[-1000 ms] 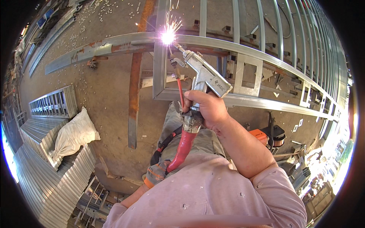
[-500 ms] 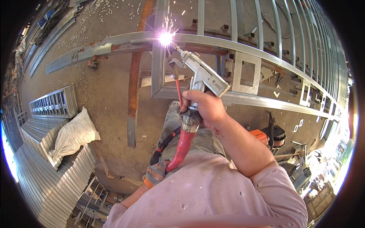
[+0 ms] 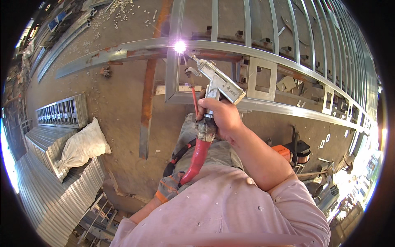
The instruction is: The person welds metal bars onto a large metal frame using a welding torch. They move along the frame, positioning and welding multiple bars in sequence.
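My bare right hand (image 3: 224, 119) is wrapped round the grip of a silver handheld laser welding gun (image 3: 220, 80). The gun's nozzle points up and left at a bright violet-white glare (image 3: 180, 47), which sits at a joint of the galvanized metal frame (image 3: 170, 82) and hides the exact contact. A thin red tube (image 3: 194, 101) runs alongside the gun. From its grip a thick red-wrapped hose (image 3: 197, 160) bends down towards my body. There my left hand (image 3: 168, 186), in a grey and orange glove, closes round the hose; its fingers are partly hidden.
A rusty steel beam (image 3: 146, 111) lies under the frame, whose many parallel bars extend to the upper right. At left are a white sack (image 3: 84, 144) and stacked metal profiles (image 3: 57, 185). An orange and black machine (image 3: 282, 151) with a wire spool stands at right.
The spray of sparks above the joint has faded, while the bright glare remains. The view has shifted slightly, and the gun and both hands hold nearly the same pose.
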`<state>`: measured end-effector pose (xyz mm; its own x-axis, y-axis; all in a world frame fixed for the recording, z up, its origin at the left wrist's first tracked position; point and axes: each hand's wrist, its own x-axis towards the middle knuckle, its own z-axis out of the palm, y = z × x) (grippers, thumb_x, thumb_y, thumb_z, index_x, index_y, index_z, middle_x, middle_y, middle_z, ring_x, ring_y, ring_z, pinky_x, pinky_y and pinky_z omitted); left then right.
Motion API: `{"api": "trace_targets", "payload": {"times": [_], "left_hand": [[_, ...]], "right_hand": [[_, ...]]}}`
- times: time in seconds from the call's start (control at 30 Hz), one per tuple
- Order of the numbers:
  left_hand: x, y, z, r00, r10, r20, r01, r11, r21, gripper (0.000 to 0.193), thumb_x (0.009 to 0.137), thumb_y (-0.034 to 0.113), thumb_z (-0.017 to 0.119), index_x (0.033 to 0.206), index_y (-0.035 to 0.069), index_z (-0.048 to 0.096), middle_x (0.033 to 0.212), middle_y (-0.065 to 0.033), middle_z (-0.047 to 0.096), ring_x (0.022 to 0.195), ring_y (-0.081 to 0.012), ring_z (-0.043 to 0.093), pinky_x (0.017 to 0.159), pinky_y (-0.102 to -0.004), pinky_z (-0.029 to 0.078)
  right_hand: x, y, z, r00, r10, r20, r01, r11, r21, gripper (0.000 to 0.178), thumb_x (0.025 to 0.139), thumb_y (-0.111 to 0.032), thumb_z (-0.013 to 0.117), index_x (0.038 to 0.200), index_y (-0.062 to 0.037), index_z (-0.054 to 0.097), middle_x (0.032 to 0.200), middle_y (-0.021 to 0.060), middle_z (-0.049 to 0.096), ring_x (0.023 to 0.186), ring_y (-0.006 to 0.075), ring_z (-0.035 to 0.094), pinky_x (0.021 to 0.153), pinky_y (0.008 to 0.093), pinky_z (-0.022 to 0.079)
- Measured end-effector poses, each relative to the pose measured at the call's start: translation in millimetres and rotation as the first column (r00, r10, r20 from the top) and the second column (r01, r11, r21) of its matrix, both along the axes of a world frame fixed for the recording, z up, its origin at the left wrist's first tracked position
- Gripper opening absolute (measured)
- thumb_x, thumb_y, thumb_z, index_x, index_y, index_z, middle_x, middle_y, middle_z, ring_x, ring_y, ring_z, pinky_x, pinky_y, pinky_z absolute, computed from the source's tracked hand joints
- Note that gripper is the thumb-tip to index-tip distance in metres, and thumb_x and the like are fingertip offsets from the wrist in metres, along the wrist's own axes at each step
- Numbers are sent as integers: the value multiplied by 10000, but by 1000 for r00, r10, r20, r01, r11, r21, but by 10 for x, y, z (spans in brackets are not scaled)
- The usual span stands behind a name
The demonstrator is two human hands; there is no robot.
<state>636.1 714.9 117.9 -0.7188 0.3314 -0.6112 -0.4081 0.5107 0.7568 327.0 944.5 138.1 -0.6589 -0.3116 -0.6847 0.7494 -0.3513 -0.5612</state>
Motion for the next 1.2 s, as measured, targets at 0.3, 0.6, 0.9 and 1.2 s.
{"api": "trace_targets", "payload": {"times": [0.3, 0.6, 0.9, 1.2], "left_hand": [[-225, 352, 281, 953, 270, -140, -284, 954, -95, 426, 945, 409, 802, 1131, 34, 722, 974, -184, 759, 883, -395, 744, 789, -465, 587], [-473, 536, 427, 941, 224, -256, -278, 939, -202, 365, 966, 319, 759, 1196, 40, 717, 982, -203, 771, 887, -395, 750, 792, -467, 589], [-554, 298, 352, 976, 189, -107, -199, 976, -85, 374, 966, 291, 753, 1216, 16, 709, 990, -214, 761, 896, -353, 742, 808, -445, 581], [-603, -53, 82, 997, 71, -31, -66, 988, 136, 415, 966, 310, 783, 1252, 22, 693, 1019, -217, 768, 952, -376, 754, 848, -451, 581]], "right_hand": [[19, -67, -34, 997, 71, -7, -70, 993, 97, 192, 956, -167, 688, 843, -12, 698, 759, 100, 698, 682, 209, 674, 669, 358, 543], [-78, -74, -103, 1000, 18, 24, -18, 1000, 2, 216, 947, -145, 674, 784, -3, 666, 701, 124, 662, 619, 252, 665, 611, 413, 573], [-97, -160, -67, 1000, -11, 21, 9, 998, 66, 139, 897, -85, 688, 786, -6, 657, 715, 112, 667, 628, 228, 674, 619, 390, 570], [-9, -218, -57, 996, -21, -92, 30, 995, 97, 108, 945, -111, 688, 920, -6, 690, 771, 101, 692, 670, 214, 679, 663, 358, 561]]}}
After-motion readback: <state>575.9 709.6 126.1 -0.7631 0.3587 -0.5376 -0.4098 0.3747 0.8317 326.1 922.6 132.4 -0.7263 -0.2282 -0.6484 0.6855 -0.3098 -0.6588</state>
